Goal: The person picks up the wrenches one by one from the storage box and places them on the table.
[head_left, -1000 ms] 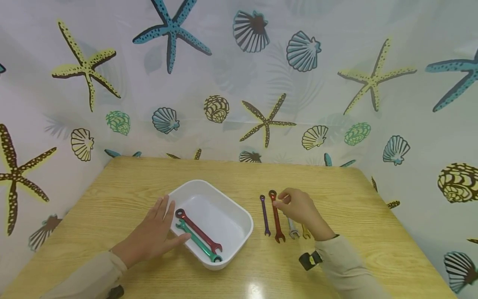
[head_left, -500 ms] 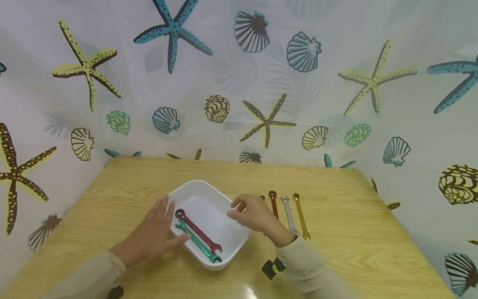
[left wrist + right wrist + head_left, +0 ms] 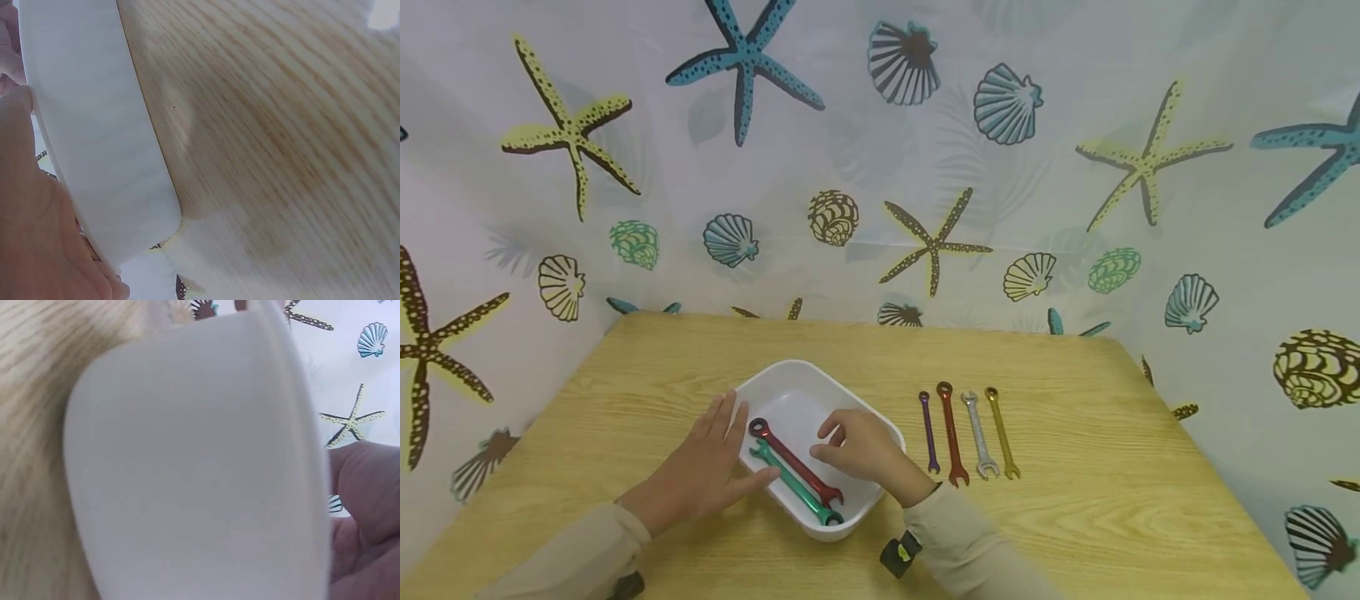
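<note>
In the head view a white plastic bin (image 3: 788, 407) sits left of centre on the table. Inside it lie a dark red combination wrench (image 3: 799, 464) and, alongside, a green combination wrench (image 3: 795, 483). My left hand (image 3: 700, 467) rests against the bin's left side with its fingers straight, the thumb across the near rim. Over the bin's right half is my right hand (image 3: 859, 448), fingers loosely bent, with nothing seen between thumb and forefinger. The left wrist view has the bin's outer wall (image 3: 106, 125) beside the thumb. Another wall (image 3: 194, 462) fills much of the right wrist view.
Right of the bin, a row of wrenches lies on the wooden table (image 3: 1120, 467): purple (image 3: 928, 433), red (image 3: 952, 433), silver (image 3: 979, 437) and gold (image 3: 1003, 433). A curtain (image 3: 820, 158) printed with starfish and shells hangs behind the table and along its sides.
My right hand has moved left from above the wrench row to over the bin, uncovering the row. The left hand, the bin and all the wrenches stay in place.
</note>
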Demonstrator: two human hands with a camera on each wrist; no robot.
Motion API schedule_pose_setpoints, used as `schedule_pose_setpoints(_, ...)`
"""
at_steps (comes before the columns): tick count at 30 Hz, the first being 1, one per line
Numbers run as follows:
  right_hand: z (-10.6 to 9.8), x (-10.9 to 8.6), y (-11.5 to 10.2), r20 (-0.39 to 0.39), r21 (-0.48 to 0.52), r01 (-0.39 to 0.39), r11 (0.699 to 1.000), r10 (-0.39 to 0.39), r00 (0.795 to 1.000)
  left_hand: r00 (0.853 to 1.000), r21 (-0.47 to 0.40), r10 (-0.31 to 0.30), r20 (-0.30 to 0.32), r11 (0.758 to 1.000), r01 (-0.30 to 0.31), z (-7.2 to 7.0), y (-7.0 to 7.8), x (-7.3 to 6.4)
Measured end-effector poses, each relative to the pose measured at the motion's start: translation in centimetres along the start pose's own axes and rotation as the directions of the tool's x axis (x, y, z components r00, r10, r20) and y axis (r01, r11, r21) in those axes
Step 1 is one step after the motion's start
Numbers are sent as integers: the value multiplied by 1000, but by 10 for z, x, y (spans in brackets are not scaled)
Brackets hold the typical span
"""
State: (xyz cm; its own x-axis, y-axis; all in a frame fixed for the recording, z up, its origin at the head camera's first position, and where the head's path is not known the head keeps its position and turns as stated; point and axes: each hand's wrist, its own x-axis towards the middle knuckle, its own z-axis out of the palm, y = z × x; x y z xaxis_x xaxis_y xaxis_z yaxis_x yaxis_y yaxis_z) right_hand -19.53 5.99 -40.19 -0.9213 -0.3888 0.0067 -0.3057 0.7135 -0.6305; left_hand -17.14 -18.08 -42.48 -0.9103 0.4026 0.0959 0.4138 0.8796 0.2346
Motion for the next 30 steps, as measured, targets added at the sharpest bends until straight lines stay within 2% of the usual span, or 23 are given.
schedule_pose_setpoints(7,22,3,1,24,8,7,1000,-7,1000,1000,-6,-3,1,1000,3,0,-1,-1)
schedule_pose_setpoints(16,41,6,-4,46,20,-71,997,70,997,1000,8,6,5,1000,-6,-1,0,0)
schedule_pose_setpoints(25,44,10,-7,27,-120,-62,991,66,997,1000,1,11,-12,1000,-11,1,-1,-1)
schedule_pose_setpoints(30,45,12,-6,24,-135,-66,989,70,997,1000,-1,5,8,1000,-5,2,-2,1)
